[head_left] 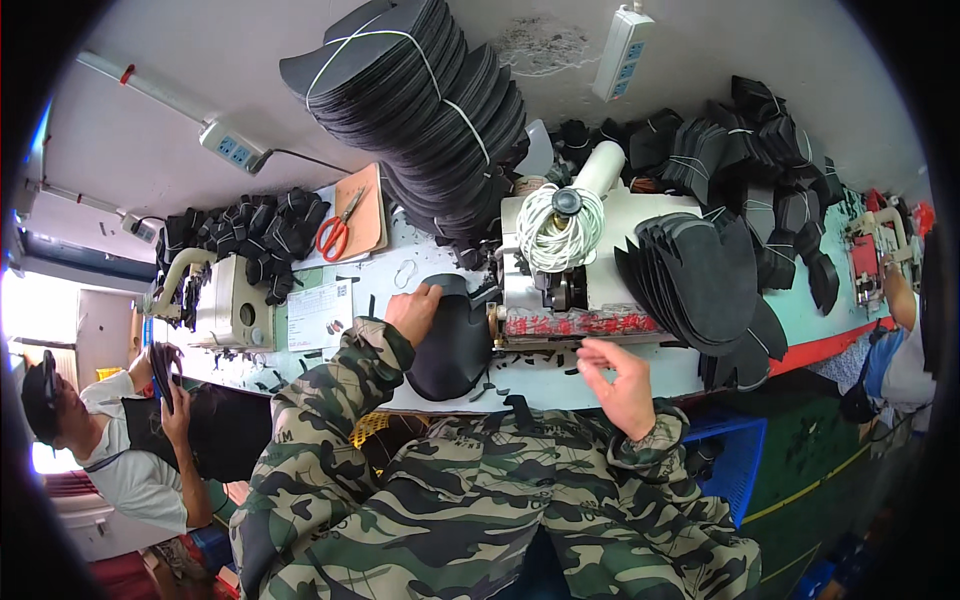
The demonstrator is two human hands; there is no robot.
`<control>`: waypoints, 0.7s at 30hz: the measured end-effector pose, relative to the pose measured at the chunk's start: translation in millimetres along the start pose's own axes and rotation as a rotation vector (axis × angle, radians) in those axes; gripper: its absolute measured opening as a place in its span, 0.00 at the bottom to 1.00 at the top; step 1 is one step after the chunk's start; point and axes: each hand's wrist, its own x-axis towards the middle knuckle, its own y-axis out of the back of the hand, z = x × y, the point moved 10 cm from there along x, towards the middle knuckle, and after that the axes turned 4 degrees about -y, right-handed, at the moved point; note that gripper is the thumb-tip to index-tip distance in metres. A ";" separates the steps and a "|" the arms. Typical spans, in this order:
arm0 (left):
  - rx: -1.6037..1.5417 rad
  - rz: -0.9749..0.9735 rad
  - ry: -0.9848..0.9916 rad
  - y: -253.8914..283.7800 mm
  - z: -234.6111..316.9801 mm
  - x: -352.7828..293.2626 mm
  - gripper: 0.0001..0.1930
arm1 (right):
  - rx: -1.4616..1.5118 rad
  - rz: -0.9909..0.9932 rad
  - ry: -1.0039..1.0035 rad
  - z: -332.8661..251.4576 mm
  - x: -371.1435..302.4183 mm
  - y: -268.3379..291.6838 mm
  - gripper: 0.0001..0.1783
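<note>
My left hand (415, 314) has its fingertips closed on the upper left edge of a curved black sheet piece (447, 350). The piece lies on the white tabletop, just left of a pale bench machine (522, 225). A small dark strip shows at its upper right. My right hand (618, 385) is held up in front of the machine's front edge, fingers stretched and apart, with nothing in it. A coil of white cord (545, 262) hangs around the machine's top knob. On the machine's right side rests a fanned stack of black pieces (695, 275).
A tall tied stack of black pieces (420, 110) stands behind the machine. Red-handled scissors (334, 238) lie on a brown pad, near a paper sheet (320, 315). Dark offcuts litter the table. A blue crate (735, 465) is at lower right. Co-workers sit left (140, 450) and right.
</note>
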 end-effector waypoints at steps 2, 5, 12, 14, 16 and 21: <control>-0.108 -0.192 -0.185 16.4 35.9 3.0 0.07 | 0.046 -0.246 -0.224 30.6 -4.0 -24.3 0.24; -1.045 -0.768 -0.590 52.5 131.9 -32.9 0.10 | 0.274 -0.464 -0.219 42.0 -8.1 -42.4 0.35; -0.424 -0.151 -0.046 67.5 97.3 -6.1 0.16 | 0.533 -0.601 -0.497 104.0 -16.0 -72.3 0.37; -0.312 -0.271 -0.017 33.6 94.5 -23.8 0.18 | 0.509 -0.620 -0.550 114.0 -23.8 -86.3 0.33; -0.189 -0.422 0.062 5.5 83.1 -43.8 0.19 | 0.504 -0.636 -0.533 111.4 -27.9 -98.2 0.34; -0.780 -0.352 -0.302 45.6 116.7 -53.7 0.16 | 0.296 -0.565 -0.172 64.7 -13.7 -86.0 0.36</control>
